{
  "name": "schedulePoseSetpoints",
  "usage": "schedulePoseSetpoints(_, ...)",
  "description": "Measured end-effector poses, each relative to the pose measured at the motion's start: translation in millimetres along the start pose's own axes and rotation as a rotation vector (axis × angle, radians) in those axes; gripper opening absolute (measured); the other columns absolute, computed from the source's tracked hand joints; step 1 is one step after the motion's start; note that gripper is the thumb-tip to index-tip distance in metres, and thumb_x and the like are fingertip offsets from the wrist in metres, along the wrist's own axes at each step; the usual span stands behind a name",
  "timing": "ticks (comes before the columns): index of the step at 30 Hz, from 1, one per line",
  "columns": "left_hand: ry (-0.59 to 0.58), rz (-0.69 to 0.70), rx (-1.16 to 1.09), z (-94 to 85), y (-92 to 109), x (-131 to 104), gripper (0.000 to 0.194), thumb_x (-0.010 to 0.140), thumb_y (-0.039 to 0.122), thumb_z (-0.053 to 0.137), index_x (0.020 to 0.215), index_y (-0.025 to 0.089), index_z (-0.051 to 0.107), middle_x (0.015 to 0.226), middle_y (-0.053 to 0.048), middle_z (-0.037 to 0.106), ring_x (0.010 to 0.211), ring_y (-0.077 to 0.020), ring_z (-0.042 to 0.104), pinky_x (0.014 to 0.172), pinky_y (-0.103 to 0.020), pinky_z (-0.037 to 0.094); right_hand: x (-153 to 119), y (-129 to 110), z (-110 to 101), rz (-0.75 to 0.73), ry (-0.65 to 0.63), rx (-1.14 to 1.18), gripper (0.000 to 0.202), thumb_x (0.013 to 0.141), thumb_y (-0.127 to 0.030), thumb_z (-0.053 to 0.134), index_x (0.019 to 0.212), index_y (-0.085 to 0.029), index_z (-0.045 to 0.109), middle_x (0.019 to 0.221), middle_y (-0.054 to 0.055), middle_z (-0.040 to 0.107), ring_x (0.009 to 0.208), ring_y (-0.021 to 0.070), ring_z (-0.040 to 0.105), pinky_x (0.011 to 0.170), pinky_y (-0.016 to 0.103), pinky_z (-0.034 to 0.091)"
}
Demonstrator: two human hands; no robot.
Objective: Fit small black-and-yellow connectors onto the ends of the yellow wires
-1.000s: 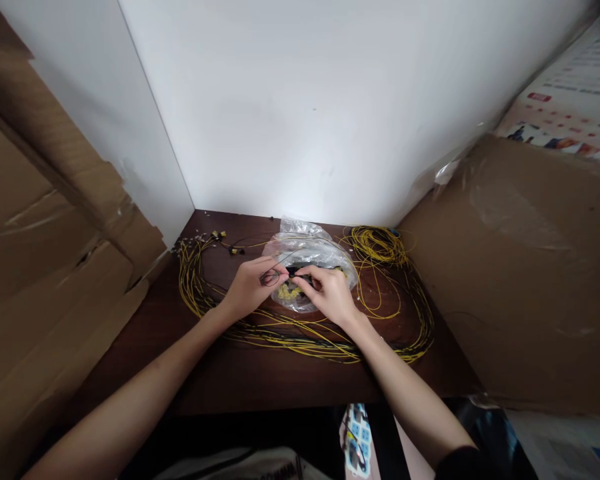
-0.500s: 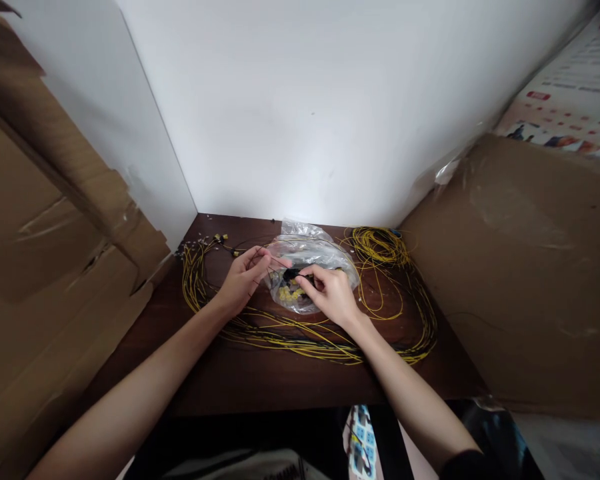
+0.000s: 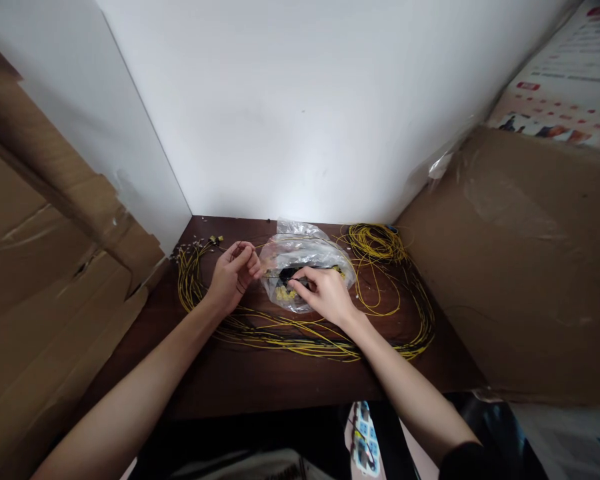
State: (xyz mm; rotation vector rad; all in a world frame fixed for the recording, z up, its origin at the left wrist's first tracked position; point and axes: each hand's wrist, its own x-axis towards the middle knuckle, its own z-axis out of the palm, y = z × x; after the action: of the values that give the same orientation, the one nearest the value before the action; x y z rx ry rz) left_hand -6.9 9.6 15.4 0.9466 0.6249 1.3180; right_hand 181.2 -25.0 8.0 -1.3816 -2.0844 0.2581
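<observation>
My left hand (image 3: 234,272) is closed on a thin dark wire at the left edge of the clear plastic bag (image 3: 305,235). Over the bag, the thumb and forefinger of my right hand (image 3: 325,293) pinch together at the wire's other part, beside black pieces. Small yellow pieces (image 3: 285,293) lie in the bag's opening. Around the bag, a long bundle of yellow and black wires (image 3: 290,340) curves across the brown table (image 3: 260,390).
A coil of yellow wire (image 3: 375,241) lies at the back right. Yellow and black connectors (image 3: 216,239) sit back left by the white wire ends. Cardboard stands on both sides, a white panel behind.
My left hand has moved slightly left, away from my right hand, with its fingers curled in more. My right hand has shifted slightly left and down. The view has also shifted a little.
</observation>
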Motion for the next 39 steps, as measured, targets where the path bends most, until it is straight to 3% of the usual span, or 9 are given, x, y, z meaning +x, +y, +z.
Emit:
schedulePoseSetpoints(3,0.010,0.133,0.436,1.3,-1.1,-3.0,0.013,0.074,0.026,0.062,0.080,0.016,0.055,0.060,0.004,0.045,0.052,-0.0070,0.039,0.049,-0.019,0.033,-0.1,-0.2,-0.3,0.001,-0.007,-0.005,0.023,0.083,-0.038,0.053,0.084,-0.020,0.066,0.048,-0.004,0.048,0.047,0.0096,0.047,0.052,0.021,0.033)
schedulePoseSetpoints(6,-0.141,0.225,0.842,1.1,-4.0,-6.0,0.012,0.075,0.025,0.060,0.083,0.016,0.060,0.063,0.003,0.048,0.053,-0.0077,0.036,0.051,-0.020,0.031,-0.1,-0.8,-1.6,0.000,0.001,0.001,0.024,0.083,-0.037,0.052,0.083,-0.019,0.067,0.048,-0.003,0.048,0.046,0.0092,0.045,0.051,0.021,0.033)
schedulePoseSetpoints(10,-0.332,0.332,1.062,0.0,-10.7,-7.9,0.016,0.074,0.024,0.060,0.089,0.017,0.064,0.076,-0.002,0.059,0.063,-0.0116,0.045,0.058,-0.022,0.035,-0.1,-1.4,-3.7,-0.012,0.033,0.030,0.026,0.085,-0.038,0.050,0.085,-0.018,0.067,0.049,-0.003,0.049,0.046,0.0088,0.045,0.051,0.020,0.033)
schedulePoseSetpoints(13,-0.358,0.292,1.048,0.1,-15.2,-8.8,0.020,0.076,0.026,0.059,0.092,0.016,0.064,0.070,-0.001,0.058,0.063,-0.0120,0.047,0.058,-0.022,0.035,-0.4,-1.9,-4.5,-0.030,0.034,0.042,0.028,0.085,-0.039,0.049,0.086,-0.018,0.066,0.049,-0.003,0.048,0.047,0.0088,0.046,0.052,0.020,0.034)
schedulePoseSetpoints(16,-0.297,0.208,0.959,1.2,-15.6,-9.3,0.020,0.079,0.029,0.055,0.087,0.015,0.066,0.069,-0.001,0.060,0.059,-0.0111,0.047,0.057,-0.021,0.036,-0.6,-1.8,-5.2,-0.047,0.012,0.044,0.029,0.086,-0.040,0.048,0.086,-0.018,0.066,0.050,-0.003,0.051,0.047,0.0088,0.046,0.052,0.021,0.034)
schedulePoseSetpoints(21,-0.072,0.159,0.827,2.2,-8.1,-6.3,0.023,0.075,0.034,0.059,0.080,0.013,0.069,0.074,-0.002,0.065,0.070,-0.0148,0.054,0.063,-0.022,0.039,0.9,1.6,-10.4,-0.097,0.012,0.084,0.028,0.086,-0.038,0.048,0.089,-0.018,0.067,0.066,0.001,0.063,0.057,0.0100,0.053,0.059,0.022,0.038)
schedulePoseSetpoints(27,0.171,0.179,0.760,-2.0,-4.6,-0.6,0.019,0.073,0.032,0.061,0.074,0.014,0.069,0.063,0.000,0.061,0.056,-0.0101,0.047,0.051,-0.019,0.034,3.1,6.0,-17.6,-0.105,0.063,0.097,0.023,0.085,-0.031,0.049,0.090,-0.018,0.067,0.071,0.001,0.063,0.061,0.0114,0.054,0.063,0.024,0.041)
schedulePoseSetpoints(32,0.237,0.126,0.667,-4.8,-5.7,1.3,0.020,0.073,0.032,0.060,0.076,0.014,0.068,0.054,0.002,0.053,0.045,-0.0066,0.035,0.041,-0.019,0.025,3.2,8.0,-17.0,-0.154,0.072,0.091,0.019,0.083,-0.025,0.050,0.090,-0.017,0.065,0.078,0.003,0.062,0.074,0.0146,0.056,0.071,0.027,0.044)
schedulePoseSetpoints(39,0.318,0.097,0.575,-12.2,-7.5,5.9,0.022,0.069,0.034,0.063,0.077,0.013,0.067,0.054,0.004,0.048,0.042,-0.0048,0.031,0.039,-0.020,0.020,4.1,11.7,-15.9,-0.160,0.054,0.075,0.018,0.080,-0.015,0.046,0.085,-0.016,0.064,0.079,0.004,0.063,0.077,0.0161,0.056,0.073,0.029,0.044)
